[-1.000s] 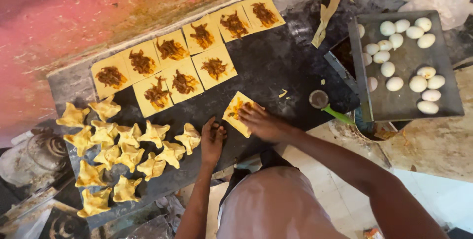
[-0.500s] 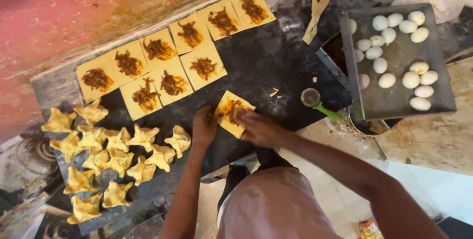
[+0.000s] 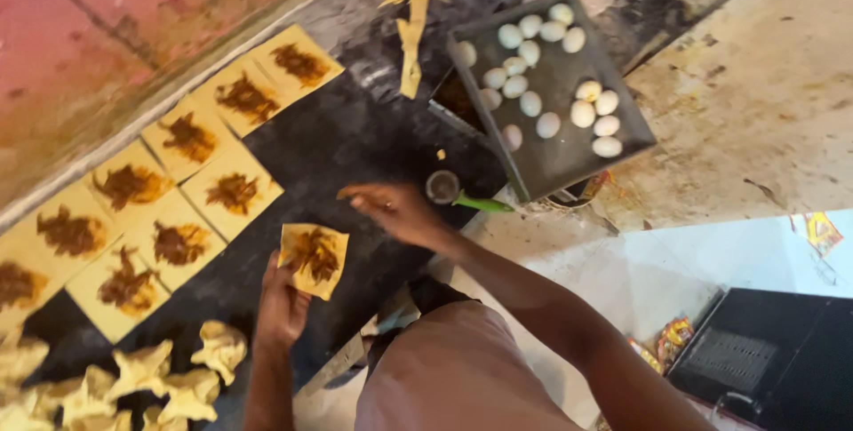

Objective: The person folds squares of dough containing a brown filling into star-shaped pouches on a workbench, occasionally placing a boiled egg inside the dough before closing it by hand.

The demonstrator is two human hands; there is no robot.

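Folded pastry parcels (image 3: 133,378), pale yellow with pinched corners, crowd the lower-left corner of the dark stone worktop (image 3: 355,129). Above them, flat yellow dough squares (image 3: 178,191) lie in two slanting rows beside the reddish wall (image 3: 107,4), each carrying a dab of dark brown filling at its centre.

Left hand (image 3: 283,302) comes up from the lower edge, fingers curled round the near side of one filled dough square (image 3: 313,258). That square sits tilted in the grip just above the worktop, its brown filling facing up; whether its far edge touches the stone cannot be told.

Right hand (image 3: 395,211) hovers over bare worktop just right of the held square, palm down, fingers loosely spread and holding nothing. Near its fingertips stands a small round cup (image 3: 442,186), with a green-handled tool (image 3: 480,204) lying beside it at the counter's edge.

Further right, a dark rectangular metal tray (image 3: 569,160) rests at an angle, overhanging the worktop's end. White peeled eggs (image 3: 551,75) sit in loose groups across its upper half. Thin yellow dough trimmings (image 3: 410,27) lie on the stone just left of the tray's top corner.

Far right, pale stained floor (image 3: 764,84), and a black box-like object (image 3: 764,360) in the lower corner.
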